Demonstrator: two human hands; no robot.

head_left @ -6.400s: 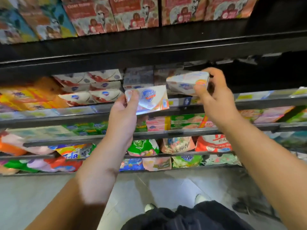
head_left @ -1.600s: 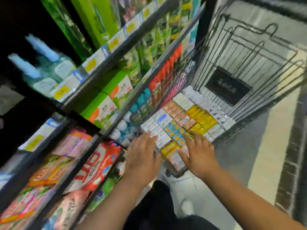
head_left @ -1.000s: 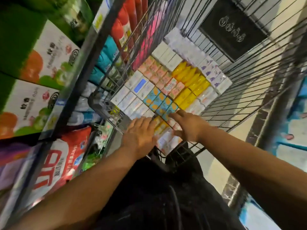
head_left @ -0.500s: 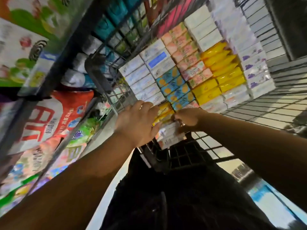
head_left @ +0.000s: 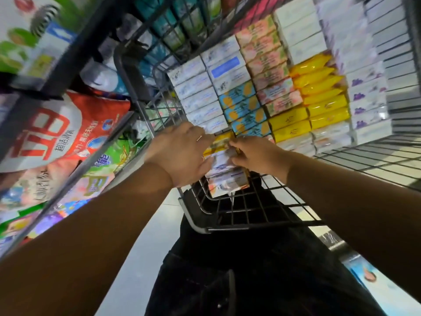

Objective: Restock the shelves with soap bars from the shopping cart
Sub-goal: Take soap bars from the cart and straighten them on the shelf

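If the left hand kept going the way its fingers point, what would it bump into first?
The left hand would meet the yellow-edged soap pack at its fingertips; it seems to touch it already. Just beyond is the right hand.

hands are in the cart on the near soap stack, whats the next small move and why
Probably lift the soap boxes straight up out of the shopping cart: the left hand and right hand seem to grip them from both sides at the cart's near end.
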